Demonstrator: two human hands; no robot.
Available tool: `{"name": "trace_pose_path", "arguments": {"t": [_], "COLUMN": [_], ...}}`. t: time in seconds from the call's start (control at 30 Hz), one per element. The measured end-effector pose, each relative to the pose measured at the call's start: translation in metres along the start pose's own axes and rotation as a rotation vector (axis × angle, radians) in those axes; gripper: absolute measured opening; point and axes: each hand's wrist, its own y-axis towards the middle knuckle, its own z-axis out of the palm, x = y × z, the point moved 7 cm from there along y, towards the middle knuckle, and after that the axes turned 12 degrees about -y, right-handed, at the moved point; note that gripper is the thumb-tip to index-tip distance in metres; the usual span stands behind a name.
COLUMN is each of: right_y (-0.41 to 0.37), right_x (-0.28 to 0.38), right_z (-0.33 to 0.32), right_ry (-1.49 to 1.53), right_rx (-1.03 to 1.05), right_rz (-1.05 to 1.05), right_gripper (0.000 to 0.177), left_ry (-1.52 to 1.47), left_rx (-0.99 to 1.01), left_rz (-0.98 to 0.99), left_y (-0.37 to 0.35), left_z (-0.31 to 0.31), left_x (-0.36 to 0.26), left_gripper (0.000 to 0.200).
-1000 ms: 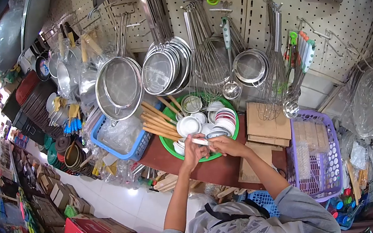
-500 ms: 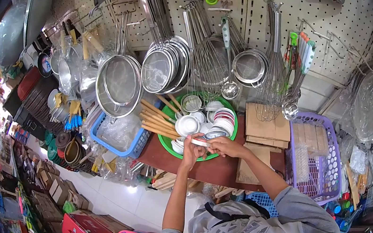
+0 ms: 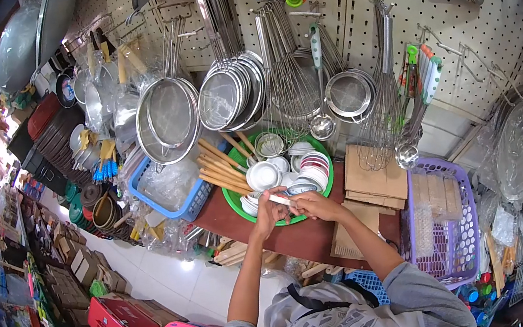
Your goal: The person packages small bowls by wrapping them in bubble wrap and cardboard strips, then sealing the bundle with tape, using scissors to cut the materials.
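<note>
A small white dish, seen nearly edge-on, is held between my two hands over the front rim of a green basin. My left hand grips its left side, fingers closed round it. On its right side my right hand has its fingers pinched. In the basin lie white bowls, a stack of dishes with a red one among them, and a bundle of wooden handles leaning out at the left.
The basin stands on a brown-red table. A blue basket is at its left, cardboard and a purple basket at its right. Strainers and whisks hang above from a pegboard.
The white dish has tilted slightly between my hands, and now looks thinner. Both hands stay in nearly the same place.
</note>
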Motion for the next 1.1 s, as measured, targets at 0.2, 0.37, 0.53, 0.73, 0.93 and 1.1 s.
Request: {"name": "trace_pose_path", "arguments": {"t": [0.2, 0.37, 0.53, 0.73, 0.93, 1.1], "right_y": [0.008, 0.006, 0.005, 0.002, 0.004, 0.003], "right_x": [-0.025, -0.027, -0.020, 0.004, -0.004, -0.008], "right_z": [-0.001, -0.002, -0.005, -0.005, -0.001, 0.005], "right_ry": [-0.076, -0.042, -0.056, -0.246, -0.167, -0.085], "right_rx": [-0.032, -0.034, -0.071, -0.154, -0.102, -0.039], "right_rz": [-0.010, 0.007, -0.008, 0.041, 0.073, 0.095], "right_gripper": [0.026, 0.027, 0.031, 0.043, 0.037, 0.036], "left_ry": [0.153, 0.128, 0.043, 0.104, 0.086, 0.141], "left_rx": [-0.031, 0.024, 0.035, 0.003, -0.008, -0.049], "left_rz": [0.095, 0.056, 0.012, 0.106, 0.111, 0.128], "left_y": [-0.003, 0.000, 0.001, 0.001, -0.004, -0.002], "left_z": [0.009, 0.002, 0.001, 0.006, 0.012, 0.005], "left_x": [-0.004, 0.000, 0.001, -0.002, -0.005, -0.003], "left_gripper": [0.055, 0.055, 0.053, 0.048, 0.043, 0.035]}}
